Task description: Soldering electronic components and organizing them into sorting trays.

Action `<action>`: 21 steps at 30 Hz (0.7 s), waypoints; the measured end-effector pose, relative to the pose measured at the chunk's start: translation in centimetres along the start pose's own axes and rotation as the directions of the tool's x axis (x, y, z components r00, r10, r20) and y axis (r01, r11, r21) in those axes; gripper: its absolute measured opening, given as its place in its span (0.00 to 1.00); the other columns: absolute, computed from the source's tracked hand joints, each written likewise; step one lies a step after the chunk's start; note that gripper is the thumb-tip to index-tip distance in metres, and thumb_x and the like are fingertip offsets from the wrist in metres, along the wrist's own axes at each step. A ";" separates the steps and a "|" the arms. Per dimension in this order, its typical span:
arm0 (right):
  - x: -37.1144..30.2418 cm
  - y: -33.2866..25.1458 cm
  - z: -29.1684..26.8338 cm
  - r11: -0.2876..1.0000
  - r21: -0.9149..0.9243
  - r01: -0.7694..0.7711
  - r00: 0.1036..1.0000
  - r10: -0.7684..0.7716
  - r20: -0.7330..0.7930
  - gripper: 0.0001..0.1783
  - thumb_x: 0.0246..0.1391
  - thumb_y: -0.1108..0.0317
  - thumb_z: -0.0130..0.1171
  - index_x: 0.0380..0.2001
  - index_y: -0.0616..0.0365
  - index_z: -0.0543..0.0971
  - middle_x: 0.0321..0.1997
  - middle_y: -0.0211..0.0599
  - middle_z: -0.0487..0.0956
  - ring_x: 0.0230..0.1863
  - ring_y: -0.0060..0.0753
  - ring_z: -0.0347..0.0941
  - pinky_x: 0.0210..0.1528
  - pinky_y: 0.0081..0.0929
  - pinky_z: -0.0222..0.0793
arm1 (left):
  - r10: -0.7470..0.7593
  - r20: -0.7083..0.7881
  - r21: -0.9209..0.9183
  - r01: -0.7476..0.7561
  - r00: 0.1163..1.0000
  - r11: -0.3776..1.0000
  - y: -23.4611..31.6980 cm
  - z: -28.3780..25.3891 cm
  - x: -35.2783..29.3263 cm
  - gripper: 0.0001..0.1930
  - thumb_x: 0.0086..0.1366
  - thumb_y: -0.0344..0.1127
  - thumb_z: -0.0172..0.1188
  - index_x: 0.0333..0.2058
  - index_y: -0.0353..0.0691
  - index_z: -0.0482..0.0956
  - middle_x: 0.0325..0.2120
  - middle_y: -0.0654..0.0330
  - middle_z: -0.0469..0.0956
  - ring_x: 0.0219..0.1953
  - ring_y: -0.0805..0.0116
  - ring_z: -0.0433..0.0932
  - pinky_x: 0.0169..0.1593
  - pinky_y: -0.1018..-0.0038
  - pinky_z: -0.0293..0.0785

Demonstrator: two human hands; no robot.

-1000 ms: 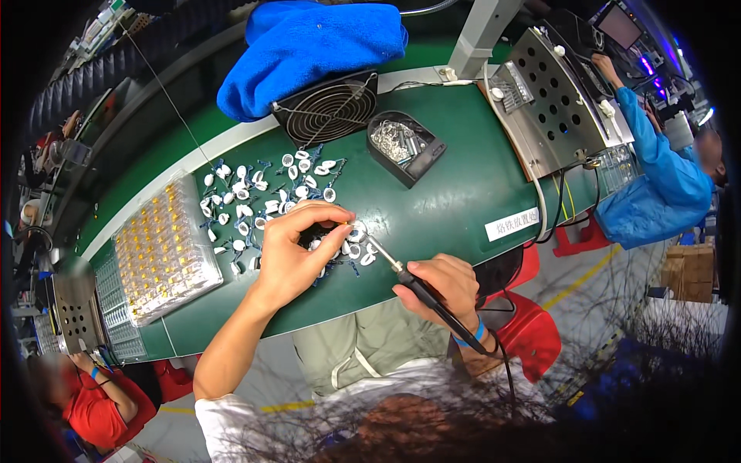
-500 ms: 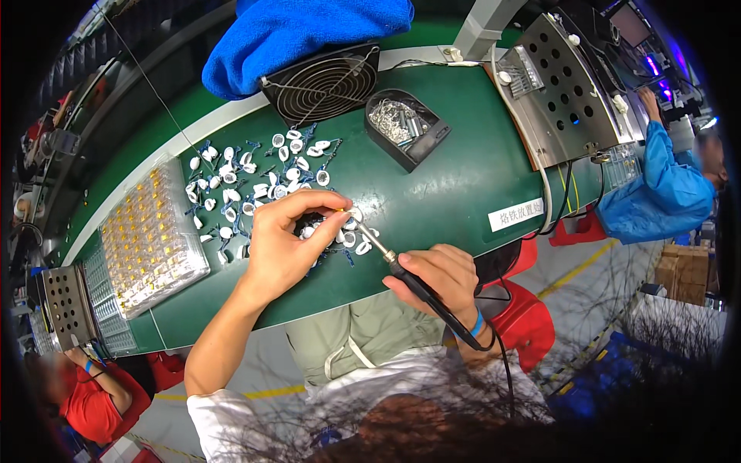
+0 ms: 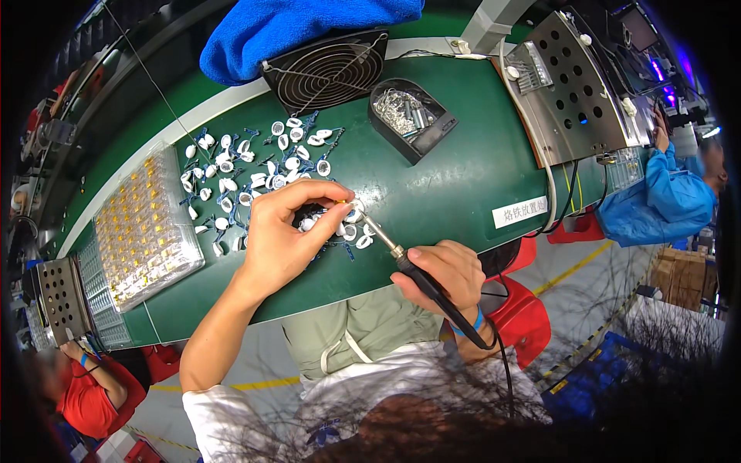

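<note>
My left hand [image 3: 279,235] is closed in a pinch on a small white part [image 3: 356,205], a bit of yellow showing at the fingertips; its exact kind is too small to tell. A soldering iron [image 3: 423,282] with a black handle and metal barrel lies in the grip of my right hand [image 3: 451,276]. Its tip points up and left, reaching the pinched part or right beside it; contact is hard to tell. Around and behind my left hand lie many small white oval pieces [image 3: 292,163] with dark blue strips. Some are partly hidden under that hand.
A clear tray with yellow pieces [image 3: 147,231] stands at the left. At the back are a black fan [image 3: 332,73], a blue towel [image 3: 309,31] and a black bin of metal parts [image 3: 428,127]. A perforated metal box [image 3: 575,92] stands right. Co-workers sit both sides.
The whole view has shifted slightly. Both hands keep nearly the same pose, with the iron's tip still at the pinched part.
</note>
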State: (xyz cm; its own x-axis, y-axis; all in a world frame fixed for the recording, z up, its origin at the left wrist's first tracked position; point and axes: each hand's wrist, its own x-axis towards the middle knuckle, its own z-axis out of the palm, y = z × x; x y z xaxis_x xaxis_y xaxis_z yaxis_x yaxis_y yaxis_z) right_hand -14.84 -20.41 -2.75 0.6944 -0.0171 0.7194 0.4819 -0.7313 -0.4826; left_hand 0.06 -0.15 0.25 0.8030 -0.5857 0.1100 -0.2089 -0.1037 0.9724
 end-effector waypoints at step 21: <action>0.2 0.3 0.2 0.997 0.070 -0.008 1.000 0.008 0.000 0.24 0.42 0.67 0.82 0.42 0.63 0.82 0.30 0.41 0.84 0.23 0.38 0.79 0.25 0.29 0.73 | 0.075 0.103 0.083 -0.083 0.992 0.993 0.5 -0.5 0.0 0.14 0.63 0.18 0.64 0.47 0.31 0.82 0.45 0.53 0.85 0.46 0.68 0.84 0.51 0.75 0.80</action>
State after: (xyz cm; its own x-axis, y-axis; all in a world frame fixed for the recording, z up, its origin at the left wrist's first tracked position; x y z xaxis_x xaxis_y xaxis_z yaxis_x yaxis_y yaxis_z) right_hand -14.46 -20.47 -2.79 0.6981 -0.0226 0.7156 0.5130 -0.6814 -0.5220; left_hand 0.19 0.19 0.85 0.7237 -0.6712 0.1606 -0.3206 -0.1209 0.9395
